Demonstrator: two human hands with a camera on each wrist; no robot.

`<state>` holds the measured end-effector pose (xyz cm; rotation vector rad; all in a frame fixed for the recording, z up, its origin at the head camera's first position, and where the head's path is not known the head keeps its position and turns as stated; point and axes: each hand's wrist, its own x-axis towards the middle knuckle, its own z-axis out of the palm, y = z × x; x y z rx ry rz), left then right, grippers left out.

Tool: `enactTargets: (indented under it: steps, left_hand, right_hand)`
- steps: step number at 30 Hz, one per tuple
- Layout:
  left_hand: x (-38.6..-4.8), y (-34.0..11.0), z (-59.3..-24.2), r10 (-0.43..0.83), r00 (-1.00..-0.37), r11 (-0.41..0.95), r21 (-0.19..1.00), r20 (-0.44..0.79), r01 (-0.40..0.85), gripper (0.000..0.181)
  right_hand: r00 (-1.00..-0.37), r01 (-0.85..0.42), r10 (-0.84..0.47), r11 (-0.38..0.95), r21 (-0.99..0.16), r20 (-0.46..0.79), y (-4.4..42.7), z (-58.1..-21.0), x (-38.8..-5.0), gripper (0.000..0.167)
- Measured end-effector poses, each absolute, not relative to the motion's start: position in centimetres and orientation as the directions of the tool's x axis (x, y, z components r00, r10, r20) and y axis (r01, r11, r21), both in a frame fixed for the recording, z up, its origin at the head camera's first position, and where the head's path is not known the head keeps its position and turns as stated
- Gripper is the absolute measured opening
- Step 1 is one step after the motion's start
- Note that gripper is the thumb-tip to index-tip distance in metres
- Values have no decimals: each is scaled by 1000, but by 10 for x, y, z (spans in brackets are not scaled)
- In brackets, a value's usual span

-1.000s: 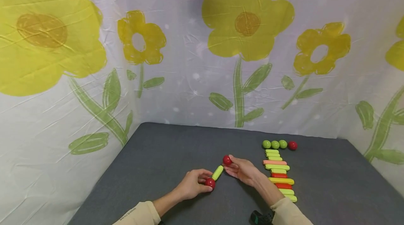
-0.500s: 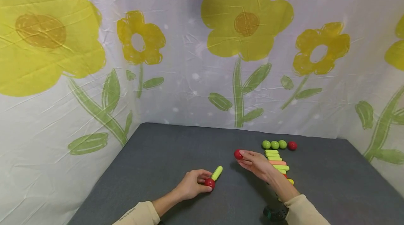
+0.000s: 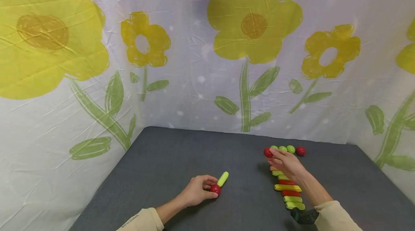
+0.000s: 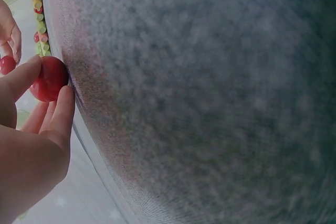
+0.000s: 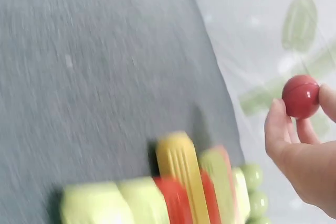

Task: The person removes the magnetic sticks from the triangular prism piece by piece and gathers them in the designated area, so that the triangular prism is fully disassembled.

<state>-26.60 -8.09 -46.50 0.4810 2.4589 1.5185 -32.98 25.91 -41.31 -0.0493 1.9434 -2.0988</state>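
My left hand [image 3: 197,189] pinches a shiny red ball [image 3: 215,189] between thumb and fingers, low over the dark table. A yellow-green stick [image 3: 223,179] points up and away from that ball, touching it or joined to it; I cannot tell which. In the right wrist view, my right hand [image 5: 302,156] holds another red ball [image 5: 301,96] between thumb and fingertips, above the table. In the head view this ball overlaps the leftmost of several green balls [image 3: 290,149], and the hand covers the upper part of a column of sticks.
The column has yellow-green sticks [image 3: 292,199], red sticks [image 3: 290,193], a longer yellow stick [image 3: 288,188] and a partly hidden pink one. Beyond it, a third red ball [image 3: 300,150] ends the green row. A flower-printed cloth [image 3: 194,80] stands behind the grey-black table [image 3: 181,152].
My right hand has carried its red ball away from the stick by the left hand, rightward and slightly farther off, to over the column and green balls. My left hand has stayed still.
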Motion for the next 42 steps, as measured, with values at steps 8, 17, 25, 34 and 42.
enactTargets:
  steps: [8,17,25,34,42]
  left_hand:
    - [-266,-80,-464,381,-924,421,892,-10,164,38]
    - [-264,-79,-463,380,-925,406,901,-12,155,38]
    - [-264,-79,-463,378,-925,399,907,-29,135,38]
    - [-265,-80,-464,377,-926,395,908,-22,140,38]
    - [-266,-80,-464,371,-928,402,905,-25,136,38]
  right_hand:
    - [-980,141,-164,-147,-979,-116,301,-411,-333,55]
    - [-993,116,-43,-238,-964,-109,342,-414,-338,28]
    - [-945,167,211,-350,-922,-251,364,-417,-343,4]
    - [-873,202,371,-317,-927,-317,379,-430,-354,28]
    - [-826,208,481,-226,-952,-295,382,-439,-364,29]
